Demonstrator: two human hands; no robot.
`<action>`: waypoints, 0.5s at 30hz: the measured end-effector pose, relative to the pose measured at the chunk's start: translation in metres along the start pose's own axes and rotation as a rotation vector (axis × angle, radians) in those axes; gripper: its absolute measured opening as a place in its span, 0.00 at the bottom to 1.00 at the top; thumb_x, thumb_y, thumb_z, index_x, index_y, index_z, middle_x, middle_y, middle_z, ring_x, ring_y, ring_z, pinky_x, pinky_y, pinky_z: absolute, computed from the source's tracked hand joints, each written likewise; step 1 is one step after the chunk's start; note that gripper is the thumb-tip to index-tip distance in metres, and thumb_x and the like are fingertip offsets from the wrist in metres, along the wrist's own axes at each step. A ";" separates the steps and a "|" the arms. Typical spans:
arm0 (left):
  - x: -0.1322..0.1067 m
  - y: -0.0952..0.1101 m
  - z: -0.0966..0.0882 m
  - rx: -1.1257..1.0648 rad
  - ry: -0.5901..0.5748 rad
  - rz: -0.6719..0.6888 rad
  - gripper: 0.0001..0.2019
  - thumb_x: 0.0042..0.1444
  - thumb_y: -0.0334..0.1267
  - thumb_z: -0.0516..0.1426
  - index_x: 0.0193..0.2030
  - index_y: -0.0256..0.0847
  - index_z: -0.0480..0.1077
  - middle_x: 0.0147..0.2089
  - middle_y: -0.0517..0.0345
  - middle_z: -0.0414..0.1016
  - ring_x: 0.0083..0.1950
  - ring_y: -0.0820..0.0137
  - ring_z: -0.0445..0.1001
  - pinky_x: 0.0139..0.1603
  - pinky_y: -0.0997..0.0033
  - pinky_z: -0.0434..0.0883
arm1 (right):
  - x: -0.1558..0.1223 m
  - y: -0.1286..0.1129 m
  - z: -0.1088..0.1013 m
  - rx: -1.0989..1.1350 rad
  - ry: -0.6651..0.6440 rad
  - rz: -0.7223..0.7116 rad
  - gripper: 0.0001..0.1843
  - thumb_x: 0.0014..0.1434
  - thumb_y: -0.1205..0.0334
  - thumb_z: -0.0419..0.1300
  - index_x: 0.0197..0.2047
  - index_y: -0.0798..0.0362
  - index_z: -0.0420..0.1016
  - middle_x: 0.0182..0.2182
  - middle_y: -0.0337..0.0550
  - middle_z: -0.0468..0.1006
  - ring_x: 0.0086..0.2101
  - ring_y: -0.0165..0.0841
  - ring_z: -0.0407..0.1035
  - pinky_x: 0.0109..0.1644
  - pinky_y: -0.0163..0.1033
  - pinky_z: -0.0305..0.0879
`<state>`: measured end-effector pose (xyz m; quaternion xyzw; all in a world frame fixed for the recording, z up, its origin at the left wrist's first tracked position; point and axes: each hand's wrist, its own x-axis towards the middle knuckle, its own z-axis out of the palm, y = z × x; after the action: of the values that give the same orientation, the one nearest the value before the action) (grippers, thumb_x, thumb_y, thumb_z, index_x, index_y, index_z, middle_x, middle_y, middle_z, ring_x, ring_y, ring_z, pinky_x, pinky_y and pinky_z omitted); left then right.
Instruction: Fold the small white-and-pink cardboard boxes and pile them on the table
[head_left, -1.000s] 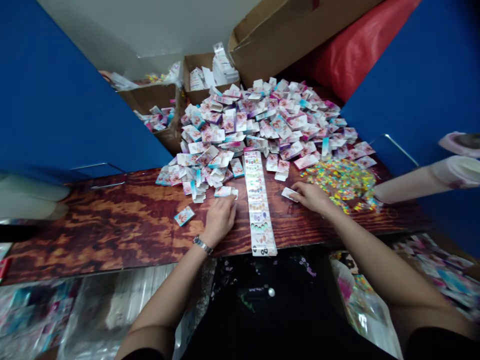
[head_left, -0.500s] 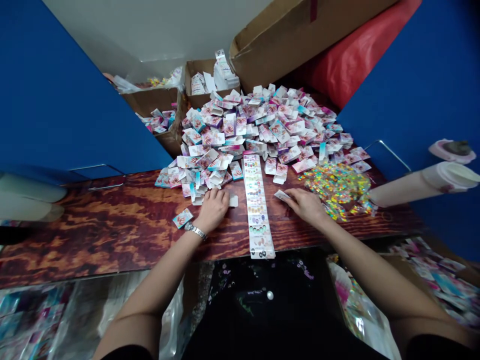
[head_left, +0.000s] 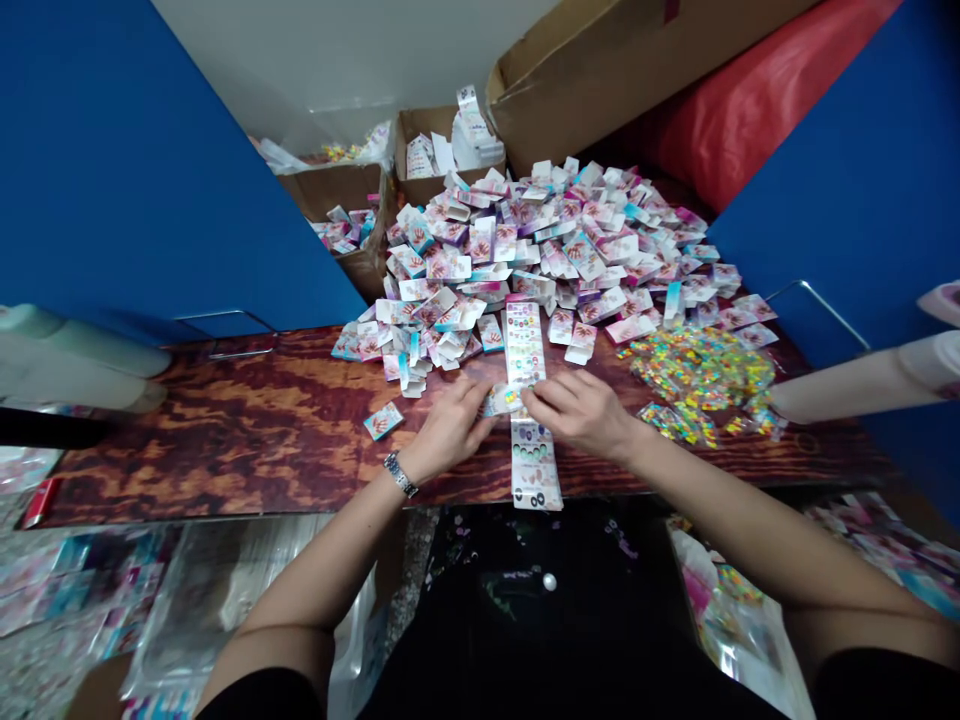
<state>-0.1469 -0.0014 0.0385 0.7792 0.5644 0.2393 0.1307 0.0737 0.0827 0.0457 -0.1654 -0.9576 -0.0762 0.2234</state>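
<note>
desk (head_left: 247, 440): carries the heap, strip, card and packets
card heap (head_left: 525, 250): toward the desk's back, in the middle
printed strip (head_left: 534, 470): before the heap, reaching the desk's near edge
loose card (head_left: 383, 421): left of the strip, just before the heap
plastic packets (head_left: 701, 375): right of the strip, beside the heap
cardboard boxes (head_left: 442, 135): behind the heap

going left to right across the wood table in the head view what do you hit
loose teal-and-white card → left hand → small printed card → right hand → glittery multicoloured heap
</note>
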 end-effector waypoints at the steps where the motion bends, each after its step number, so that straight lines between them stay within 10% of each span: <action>1: 0.000 0.002 -0.002 0.010 -0.013 0.004 0.19 0.62 0.39 0.54 0.59 0.38 0.63 0.51 0.45 0.69 0.55 0.57 0.69 0.55 0.56 0.70 | 0.000 0.000 -0.001 -0.007 -0.014 -0.045 0.13 0.68 0.67 0.50 0.44 0.50 0.76 0.33 0.43 0.77 0.32 0.33 0.66 0.34 0.41 0.59; 15: 0.000 0.012 0.014 0.090 0.080 0.068 0.28 0.58 0.30 0.53 0.65 0.38 0.53 0.54 0.43 0.65 0.56 0.56 0.67 0.55 0.53 0.69 | 0.002 -0.017 0.001 0.064 0.034 -0.025 0.18 0.67 0.71 0.48 0.53 0.55 0.74 0.39 0.50 0.77 0.37 0.35 0.72 0.39 0.40 0.72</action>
<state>-0.1299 -0.0049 0.0319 0.7928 0.5526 0.2489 0.0646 0.0656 0.0673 0.0443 -0.1446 -0.9576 -0.0512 0.2439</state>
